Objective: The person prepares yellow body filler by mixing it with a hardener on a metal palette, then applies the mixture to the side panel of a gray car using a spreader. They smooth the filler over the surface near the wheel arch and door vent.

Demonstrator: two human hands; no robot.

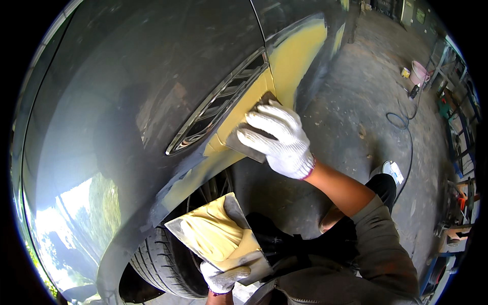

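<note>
My right hand [282, 138], in a white knit glove, presses a dark flat filler spreader [245, 145] against the car's side. Its fingers lie spread across the plate, and the thumb is hidden. Under and around the spreader, yellow body filler [300, 51] covers the panel below a chrome-edged vent [223, 104]. Low in front of me, my left hand [223, 277], also gloved, grips a square mixing board [262, 268] by its near edge, thumb on top. A thick, smeared mound of yellow filler [212, 231] sits on that board.
The dark car body [117, 76] fills the left side, with a tire [165, 264] beneath the board. On the concrete floor to the right lie a black cable [410, 147], a pink bucket [419, 73] and a small yellow can [405, 72]. Metal racks [460, 127] line the far right.
</note>
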